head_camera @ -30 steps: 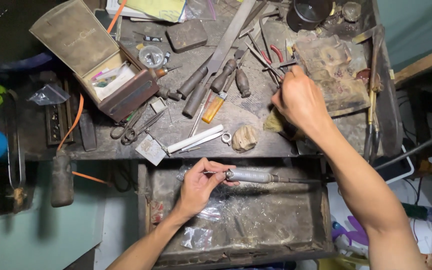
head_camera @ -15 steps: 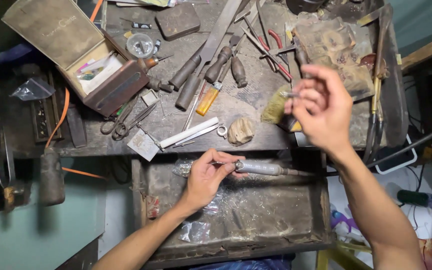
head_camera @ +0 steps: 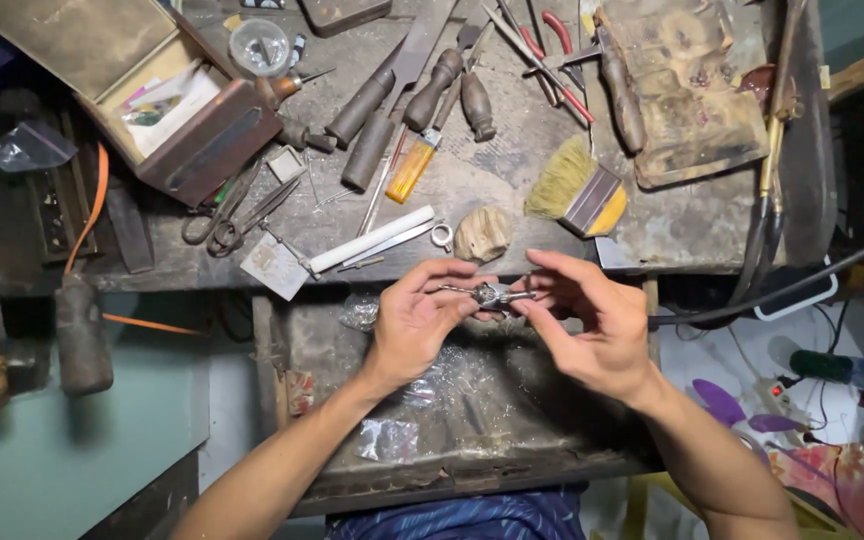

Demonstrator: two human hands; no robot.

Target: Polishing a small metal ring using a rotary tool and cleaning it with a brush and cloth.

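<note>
Cluttered workbench, frame centre: left hand and right hand both pinch a small metal piece by fingertips above an open drawer; risk judged: loose pinch drops it among drawer debris.

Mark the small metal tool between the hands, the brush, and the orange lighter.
small metal tool (head_camera: pixel 488 293), head view, its middle joint.
brush (head_camera: pixel 592 200), head view, metal band.
orange lighter (head_camera: pixel 412 168), head view, orange body.
</note>
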